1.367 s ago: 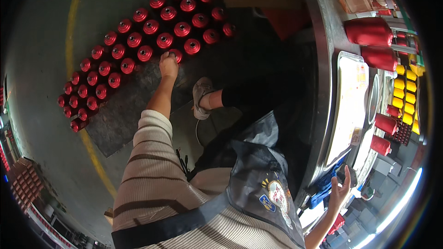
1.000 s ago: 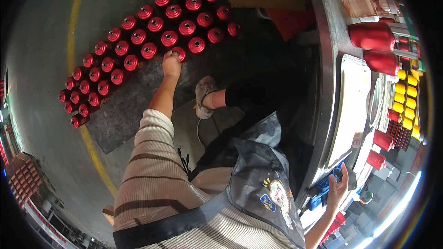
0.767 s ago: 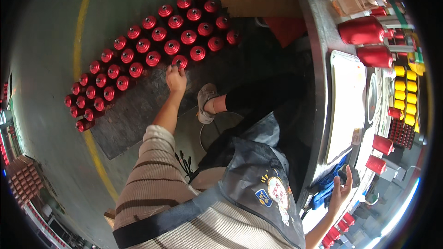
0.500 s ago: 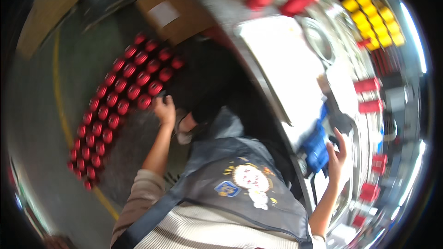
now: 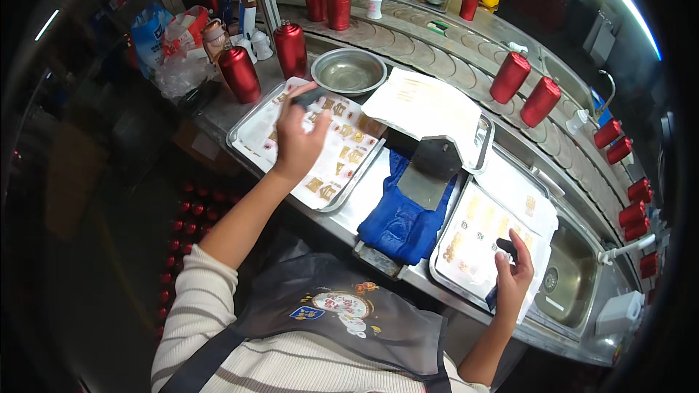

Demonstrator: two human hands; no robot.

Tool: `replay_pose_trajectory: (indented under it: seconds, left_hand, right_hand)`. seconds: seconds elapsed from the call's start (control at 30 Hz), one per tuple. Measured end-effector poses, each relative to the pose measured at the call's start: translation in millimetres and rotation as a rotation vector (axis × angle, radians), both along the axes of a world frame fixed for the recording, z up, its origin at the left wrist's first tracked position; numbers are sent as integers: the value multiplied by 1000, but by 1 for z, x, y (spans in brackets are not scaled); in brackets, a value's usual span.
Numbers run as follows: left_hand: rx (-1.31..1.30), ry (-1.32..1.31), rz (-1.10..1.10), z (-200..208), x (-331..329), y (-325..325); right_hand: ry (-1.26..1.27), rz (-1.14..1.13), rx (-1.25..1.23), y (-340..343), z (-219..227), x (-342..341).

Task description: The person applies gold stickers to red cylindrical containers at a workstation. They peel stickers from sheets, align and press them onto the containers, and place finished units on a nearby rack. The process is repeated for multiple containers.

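Observation:
My left hand (image 5: 297,147) hovers over a metal tray (image 5: 231,137) at the left of the bench. Its fingers are spread and curved, with a black covering on a fingertip. In that tray lies a white sheet (image 5: 300,191) printed with gold characters and small red marks. My right hand (image 5: 514,280) is above a second tray (image 5: 437,262) of white printed sheets (image 5: 477,218), thumb and fingers apart; something dark sits at its fingertips, likely a similar covering. Between the trays stands a grey metal rest (image 5: 429,175) draped with a blue cloth (image 5: 404,225).
A metal bowl (image 5: 349,71) of liquid sits behind the trays. Red metallic bottles (image 5: 239,74) stand at the left; others ride the curved conveyor (image 5: 466,51). A sink (image 5: 568,284) is at the right, and rows of red bottles (image 5: 182,225) are on the floor at left.
My view has swung from the floor bottles to the bench. My left hand has gone from beside those bottles to over the left tray; my right hand is now over the right tray.

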State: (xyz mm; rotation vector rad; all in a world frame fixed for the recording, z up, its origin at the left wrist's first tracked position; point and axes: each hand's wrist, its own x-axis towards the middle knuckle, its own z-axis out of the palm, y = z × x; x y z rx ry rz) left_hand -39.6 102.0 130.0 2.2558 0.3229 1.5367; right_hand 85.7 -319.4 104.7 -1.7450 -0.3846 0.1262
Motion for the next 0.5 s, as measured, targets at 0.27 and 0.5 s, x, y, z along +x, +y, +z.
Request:
replay_pose_trajectory:
  seconds: [0.27, 0.5]
  left_hand:
    - [-94, 107, 531, -42, -1, 130]
    - [-60, 192, 995, 23, -39, 263]
  right_hand:
    - [126, 55, 167, -14, -20, 44]
    - [73, 100, 72, 31, -5, 34]
